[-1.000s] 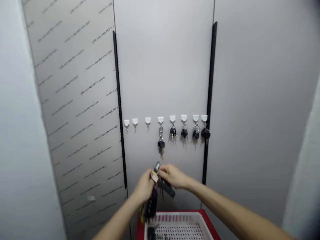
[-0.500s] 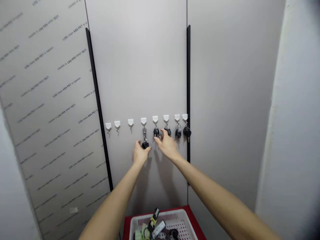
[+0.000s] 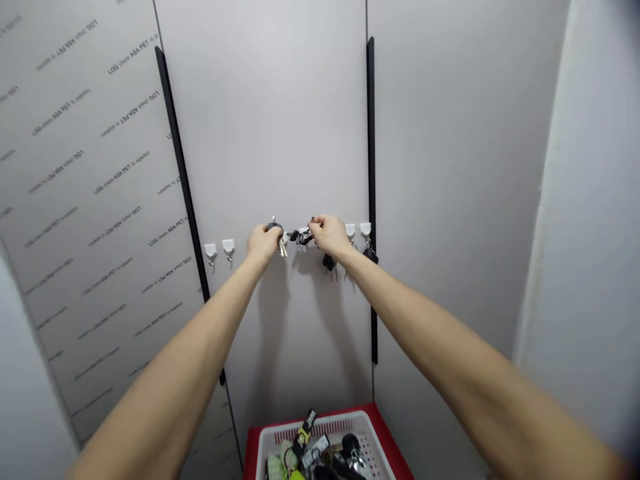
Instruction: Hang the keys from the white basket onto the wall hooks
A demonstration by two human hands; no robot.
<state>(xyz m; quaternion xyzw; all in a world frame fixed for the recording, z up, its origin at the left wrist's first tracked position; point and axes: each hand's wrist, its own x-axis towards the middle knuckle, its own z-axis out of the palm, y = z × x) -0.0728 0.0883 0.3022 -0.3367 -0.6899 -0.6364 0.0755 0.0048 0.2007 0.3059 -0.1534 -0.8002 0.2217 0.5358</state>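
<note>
My left hand is closed on a bunch of keys with a dark fob; its silvery blades point down below the fingers. To the right, my right hand pinches a second bunch of keys, which stretches leftward from the fingertips in front of the door. Both bunches are at the height of a row of white hooks, and the hands cover the middle hooks. Just beneath my right hand hangs a black-headed key bunch. Another dark bunch hangs at the row's right end, partly behind my forearm.
Two bare white hooks are at the left of the row. Long black handles run down both sides of the door panel. Below stands a white perforated basket on a red surface, holding key fobs, keys and other small items.
Both hands have risen to the hooks' height. Each hand now grips a key bunch, where before the fingers were around bunches hanging lower on the hooks. The view has shifted slightly.
</note>
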